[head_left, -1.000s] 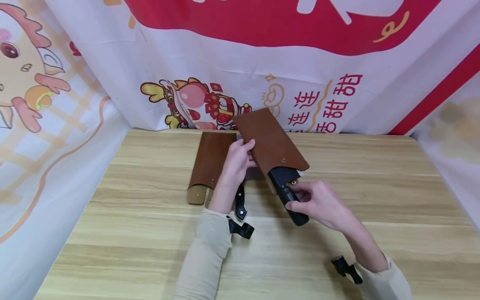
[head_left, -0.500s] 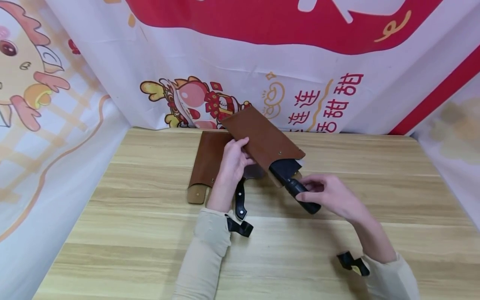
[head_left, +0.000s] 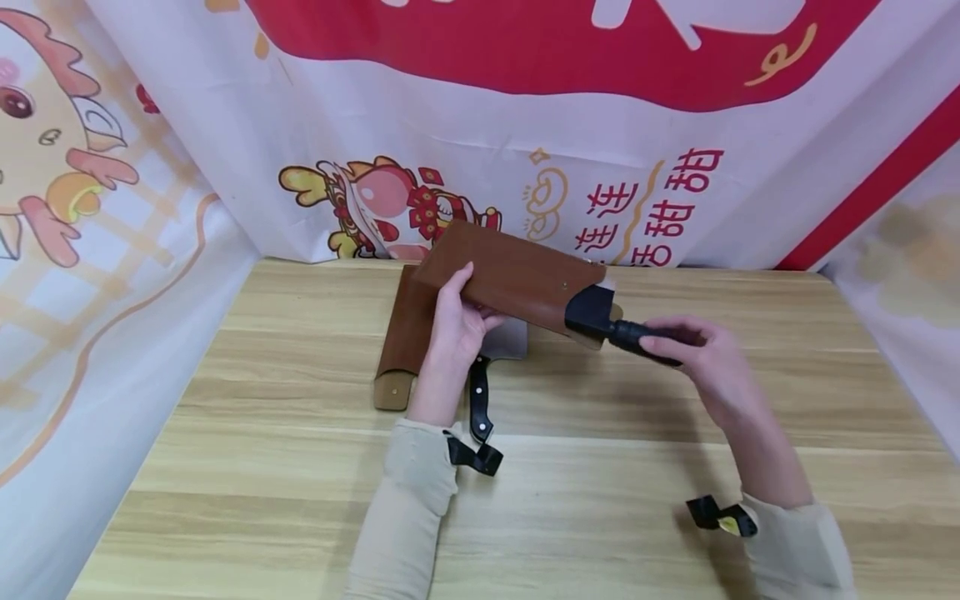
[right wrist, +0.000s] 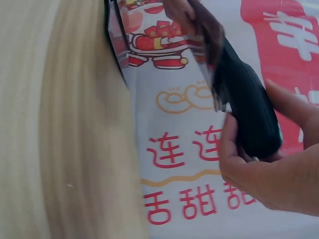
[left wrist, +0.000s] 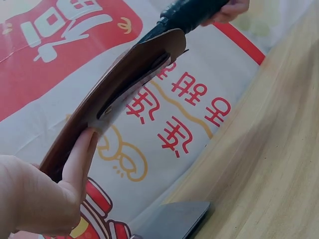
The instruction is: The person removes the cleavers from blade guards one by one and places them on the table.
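Note:
A brown leather knife sheath (head_left: 510, 271) is held tilted above the table, its mouth toward the right. My left hand (head_left: 459, 325) grips it along the lower edge, thumb on the front face. Out of the mouth comes a cleaver (head_left: 592, 312); its blade is mostly hidden inside the leather. My right hand (head_left: 708, 358) pinches the black handle (right wrist: 254, 114) between thumb and fingers. A second brown sheath (head_left: 397, 342) lies on the table, partly behind the left arm. Beside it lies another cleaver with a grey blade (head_left: 508, 340) and a riveted black handle (head_left: 480, 400).
The wooden table (head_left: 585, 500) runs back to a white printed cloth (head_left: 645, 133) with red characters and cartoon figures. Black straps sit on both wrists, at the cuffs of the beige sleeves.
The held sheath and cleaver have swung from steeply slanted to nearly level. My right hand has moved right and away from me with the handle. The things on the table stay put.

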Available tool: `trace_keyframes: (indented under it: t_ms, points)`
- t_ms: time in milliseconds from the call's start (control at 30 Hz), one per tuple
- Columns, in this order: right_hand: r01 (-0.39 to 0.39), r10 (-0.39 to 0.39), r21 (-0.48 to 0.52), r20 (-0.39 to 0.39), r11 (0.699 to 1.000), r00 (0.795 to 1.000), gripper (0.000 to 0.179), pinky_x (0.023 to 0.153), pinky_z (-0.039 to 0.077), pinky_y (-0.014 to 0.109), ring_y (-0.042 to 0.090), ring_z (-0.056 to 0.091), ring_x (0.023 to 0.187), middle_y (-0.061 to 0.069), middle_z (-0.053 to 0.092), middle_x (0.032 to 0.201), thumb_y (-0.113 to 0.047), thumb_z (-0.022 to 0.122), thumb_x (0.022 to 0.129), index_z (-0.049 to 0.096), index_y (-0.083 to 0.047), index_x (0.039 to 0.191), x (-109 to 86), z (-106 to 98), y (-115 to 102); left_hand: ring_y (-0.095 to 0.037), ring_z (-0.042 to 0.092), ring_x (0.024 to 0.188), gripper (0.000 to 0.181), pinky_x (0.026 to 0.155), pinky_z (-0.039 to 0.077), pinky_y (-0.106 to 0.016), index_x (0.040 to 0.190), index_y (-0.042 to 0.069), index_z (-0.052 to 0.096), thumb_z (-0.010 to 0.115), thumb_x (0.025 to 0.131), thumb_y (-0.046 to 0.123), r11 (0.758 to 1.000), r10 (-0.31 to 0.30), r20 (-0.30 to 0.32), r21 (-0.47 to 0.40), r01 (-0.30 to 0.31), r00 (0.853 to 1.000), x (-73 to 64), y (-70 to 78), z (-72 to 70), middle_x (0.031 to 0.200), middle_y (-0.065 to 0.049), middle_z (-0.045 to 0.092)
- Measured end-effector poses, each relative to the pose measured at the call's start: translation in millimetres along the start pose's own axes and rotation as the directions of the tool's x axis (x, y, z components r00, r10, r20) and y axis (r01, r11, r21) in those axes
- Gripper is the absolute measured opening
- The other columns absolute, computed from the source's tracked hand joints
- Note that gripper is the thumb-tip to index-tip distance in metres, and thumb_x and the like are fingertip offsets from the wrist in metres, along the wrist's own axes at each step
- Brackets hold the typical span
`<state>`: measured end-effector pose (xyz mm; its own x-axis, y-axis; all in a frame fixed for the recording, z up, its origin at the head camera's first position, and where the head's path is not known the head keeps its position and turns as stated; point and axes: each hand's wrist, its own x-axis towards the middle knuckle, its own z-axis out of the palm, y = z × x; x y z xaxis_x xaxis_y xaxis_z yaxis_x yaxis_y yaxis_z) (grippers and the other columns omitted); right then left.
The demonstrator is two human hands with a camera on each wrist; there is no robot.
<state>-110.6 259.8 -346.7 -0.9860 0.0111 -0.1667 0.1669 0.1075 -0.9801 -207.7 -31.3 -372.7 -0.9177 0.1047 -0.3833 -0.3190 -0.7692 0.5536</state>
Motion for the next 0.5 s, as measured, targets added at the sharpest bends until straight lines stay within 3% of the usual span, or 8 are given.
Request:
trace_keyframes:
  t_ms: [67,133,233,267,367,433,500]
  points:
    - [-0.007,0.018,0.186,-0.055,0.983,0.998,0.016,0.085,0.056,0.020,0.012,0.062,0.100,0.002,0.060,0.116,-0.013,0.078,0.095,0.074,-0.009,0.110,2.9,-1.8,2.9,-0.037,0.056,0.129,0.057,0.110,0.040,-0.062,0.153,0.018,0.031,0.058,0.105,0.031,1.000,0.009,0.002,-0.012,-0.008,1.000,-2.0,-2.1,1.3,0.142,-0.019,0.049]
    - [0.003,0.037,0.358,-0.104,0.934,0.994,0.012,0.084,0.058,0.022,0.012,0.065,0.100,0.007,0.054,0.122,-0.008,0.078,0.094,0.075,-0.008,0.105,6.0,-2.8,5.5,-0.040,0.055,0.129,0.057,0.109,0.039,-0.064,0.154,0.017,0.030,0.058,0.105,0.029,0.999,0.019,0.012,-0.032,-0.019,1.000,-3.9,-5.2,3.6,0.143,-0.020,0.047]
    - [0.011,0.101,0.584,-0.160,0.812,0.982,0.010,0.083,0.060,0.027,0.015,0.069,0.097,0.010,0.052,0.122,-0.001,0.075,0.093,0.073,-0.003,0.103,10.0,-4.5,9.2,-0.043,0.052,0.130,0.055,0.109,0.038,-0.065,0.152,0.012,0.032,0.055,0.105,0.027,0.998,0.037,0.016,-0.057,-0.036,0.999,-6.8,-11.5,8.8,0.142,-0.021,0.045]
    - [0.016,0.126,0.658,-0.168,0.753,0.978,0.010,0.082,0.061,0.029,0.017,0.069,0.097,0.010,0.054,0.121,0.001,0.074,0.094,0.072,-0.002,0.103,11.4,-5.3,10.8,-0.044,0.052,0.131,0.053,0.109,0.038,-0.065,0.151,0.009,0.033,0.054,0.105,0.027,0.997,0.043,0.013,-0.065,-0.042,0.999,-7.5,-13.9,10.7,0.142,-0.022,0.045]
    - [-0.010,0.224,0.873,-0.114,0.488,0.968,0.018,0.089,0.059,0.036,0.023,0.069,0.097,0.014,0.062,0.114,0.004,0.070,0.096,0.064,-0.001,0.112,14.6,-8.9,16.2,-0.044,0.049,0.132,0.051,0.110,0.035,-0.067,0.149,0.004,0.035,0.052,0.105,0.025,0.993,0.064,0.002,-0.103,-0.064,0.998,-9.7,-21.0,15.9,0.141,-0.023,0.045]
    - [-0.050,0.271,0.955,-0.033,0.292,0.962,0.026,0.100,0.053,0.037,0.027,0.067,0.103,0.017,0.062,0.115,0.003,0.067,0.098,0.056,-0.002,0.121,17.2,-11.5,20.4,-0.044,0.049,0.134,0.050,0.110,0.034,-0.069,0.148,0.003,0.035,0.051,0.105,0.024,0.989,0.075,-0.002,-0.127,-0.075,0.997,-11.2,-25.2,18.9,0.142,-0.024,0.045]
    - [-0.102,0.307,0.984,0.053,0.146,0.950,0.039,0.112,0.043,0.036,0.029,0.064,0.114,0.019,0.059,0.120,0.000,0.067,0.099,0.048,-0.006,0.132,20.2,-12.3,23.8,-0.043,0.048,0.135,0.050,0.109,0.033,-0.071,0.148,0.002,0.035,0.051,0.106,0.023,0.987,0.086,-0.007,-0.139,-0.086,0.996,-12.5,-28.9,20.9,0.143,-0.024,0.046]
